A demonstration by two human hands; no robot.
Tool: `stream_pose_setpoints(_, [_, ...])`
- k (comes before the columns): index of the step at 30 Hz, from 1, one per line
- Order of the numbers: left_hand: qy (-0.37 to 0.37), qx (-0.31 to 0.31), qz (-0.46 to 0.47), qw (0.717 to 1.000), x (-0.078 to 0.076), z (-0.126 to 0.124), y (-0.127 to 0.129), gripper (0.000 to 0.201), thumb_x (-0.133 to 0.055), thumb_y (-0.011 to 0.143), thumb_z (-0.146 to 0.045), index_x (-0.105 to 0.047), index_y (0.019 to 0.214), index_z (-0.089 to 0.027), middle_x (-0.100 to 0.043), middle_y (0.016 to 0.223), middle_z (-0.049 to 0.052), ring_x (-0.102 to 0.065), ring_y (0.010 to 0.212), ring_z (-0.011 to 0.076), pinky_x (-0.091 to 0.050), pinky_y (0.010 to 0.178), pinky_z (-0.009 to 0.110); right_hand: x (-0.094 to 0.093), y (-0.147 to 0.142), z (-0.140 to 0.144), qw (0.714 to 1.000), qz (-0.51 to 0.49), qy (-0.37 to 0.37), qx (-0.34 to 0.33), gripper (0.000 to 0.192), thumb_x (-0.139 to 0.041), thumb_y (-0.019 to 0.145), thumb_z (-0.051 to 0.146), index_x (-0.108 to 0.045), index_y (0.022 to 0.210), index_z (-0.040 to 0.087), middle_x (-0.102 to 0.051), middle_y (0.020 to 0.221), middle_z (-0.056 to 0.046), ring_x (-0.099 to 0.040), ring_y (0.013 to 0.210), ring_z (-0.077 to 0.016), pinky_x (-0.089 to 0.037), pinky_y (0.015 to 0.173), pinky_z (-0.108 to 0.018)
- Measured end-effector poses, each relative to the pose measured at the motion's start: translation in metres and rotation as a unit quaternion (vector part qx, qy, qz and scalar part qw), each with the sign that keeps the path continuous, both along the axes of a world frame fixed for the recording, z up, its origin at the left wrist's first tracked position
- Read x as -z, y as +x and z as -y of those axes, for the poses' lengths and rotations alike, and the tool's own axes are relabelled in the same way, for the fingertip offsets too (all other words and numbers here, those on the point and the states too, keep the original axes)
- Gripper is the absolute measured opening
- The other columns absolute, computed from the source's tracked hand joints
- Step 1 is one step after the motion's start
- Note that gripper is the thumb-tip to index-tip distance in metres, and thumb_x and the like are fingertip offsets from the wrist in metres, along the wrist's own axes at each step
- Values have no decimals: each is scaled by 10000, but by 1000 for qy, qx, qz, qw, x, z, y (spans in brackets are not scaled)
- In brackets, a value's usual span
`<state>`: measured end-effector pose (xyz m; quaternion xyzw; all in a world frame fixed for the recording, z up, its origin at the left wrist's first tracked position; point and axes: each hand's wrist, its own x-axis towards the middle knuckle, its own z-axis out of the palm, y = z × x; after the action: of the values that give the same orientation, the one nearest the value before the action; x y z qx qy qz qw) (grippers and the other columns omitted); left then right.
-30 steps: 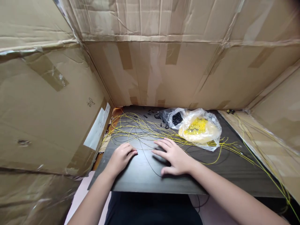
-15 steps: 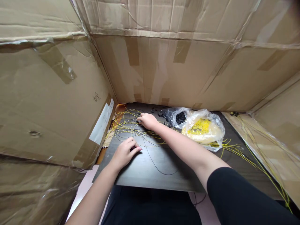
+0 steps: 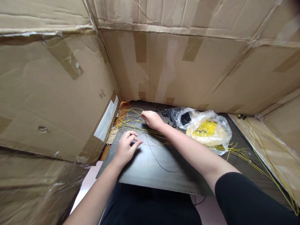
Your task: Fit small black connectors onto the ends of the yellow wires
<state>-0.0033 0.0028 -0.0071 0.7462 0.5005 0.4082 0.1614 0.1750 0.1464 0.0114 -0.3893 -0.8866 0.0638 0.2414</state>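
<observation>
I see a dark table (image 3: 150,170) strewn with thin yellow wires (image 3: 127,123) and black wires (image 3: 157,157). My right hand (image 3: 151,118) reaches across to the far left of the table and rests among the wires, its fingers curled; whether it grips a wire is hidden. My left hand (image 3: 126,147) lies nearer, fingers bent, touching the wires at the table's left side.
A clear bag of yellow pieces (image 3: 208,131) and a smaller bag of black pieces (image 3: 184,117) lie at the back right. Loose black pieces (image 3: 159,109) sit by the back wall. Cardboard walls (image 3: 58,93) enclose the table on three sides.
My right hand left the table's middle and reached to the far left among the wires. My left hand shifted slightly forward. The view moved a little right and up.
</observation>
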Motion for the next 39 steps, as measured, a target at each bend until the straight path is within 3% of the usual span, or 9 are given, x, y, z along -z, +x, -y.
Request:
stream_pose_setpoints(4, [31, -65, 46, 996, -18, -4, 4, 240, -636, 890, -377, -642, 742, -189, -624, 1136, 66, -573, 1100, 223, -408, 1009, 399, -17, 11, 23, 996, -81, 5, -23, 159, -466, 999, 208, -618, 1004, 164, -691, 971, -50, -615, 874, -135, -436, 794, -234])
stream_pose_setpoints(10, [-5, 22, 82, 996, -55, -20, 37, 223, -659, 877, -376, -661, 759, -187, -616, 1307, 68, -535, 1228, 240, -342, 1094, 407, -36, 47, 68, 967, -244, 21, -71, 96, -531, 964, 216, -613, 928, 179, -641, 867, -34, -584, 788, -141, -455, 735, -268])
stream_pose_setpoints(13, [-69, 107, 129, 983, -60, -29, 57, 245, -664, 873, -394, -651, 766, -174, -701, 1017, 59, -624, 964, 193, -448, 911, 333, -43, 63, 86, 961, -273, 17, -53, 92, -537, 961, 212, -608, 909, 185, -618, 867, -36, -575, 792, -144, -465, 725, -281])
stream_pose_setpoints(15, [-119, 138, 167, 969, -60, -34, 68, 274, -675, 860, -417, -642, 764, -163, -666, 801, 28, -593, 760, 153, -453, 735, 280, -44, 72, 97, 957, -287, 16, -39, 81, -545, 956, 204, -612, 913, 188, -616, 870, -36, -581, 806, -147, -476, 731, -289])
stream_pose_setpoints(17, [-158, 156, 197, 955, -60, -37, 79, 297, -698, 837, -434, -643, 760, -152, -628, 726, 11, -547, 684, 131, -423, 656, 254, -40, 78, 108, 951, -306, 24, -17, 75, -548, 954, 198, -621, 972, 194, -623, 889, -39, -592, 822, -152, -490, 740, -298])
stream_pose_setpoints(21, [-222, 197, 277, 914, -54, -41, 98, 341, -750, 779, -463, -641, 735, -142, -629, 713, 9, -539, 671, 119, -422, 658, 242, -21, 91, 127, 936, -340, 85, 33, 243, -578, 928, 175, -602, 1166, 216, -631, 993, -65, -612, 843, -163, -529, 765, -331])
stream_pose_setpoints(25, [-292, 205, 333, 873, -37, -41, 112, 372, -786, 729, -487, -650, 724, -141, -646, 710, 17, -535, 642, 114, -408, 632, 238, 1, 102, 137, 945, -304, 112, 43, 293, -656, 883, 185, -629, 1173, 212, -644, 1047, -92, -619, 841, -175, -545, 763, -352])
stream_pose_setpoints(31, [-336, 169, 386, 843, -7, -37, 118, 382, -790, 727, -491, -663, 698, -132, -500, 579, -33, -342, 527, 64, -265, 526, 219, 18, 104, 139, 945, -309, 76, 72, 181, -648, 906, 238, -699, 1079, 248, -679, 920, -66, -641, 843, -196, -543, 757, -364])
stream_pose_setpoints(39, [-358, 184, 397, 825, -13, -32, 114, 407, -706, 806, -535, -703, 771, -130, -317, 538, -56, -264, 522, 68, -219, 521, 235, 17, 102, 145, 939, -320, 72, 101, 238, -605, 921, 215, -708, 1120, 294, -675, 979, -79, -645, 899, -212, -548, 807, -399])
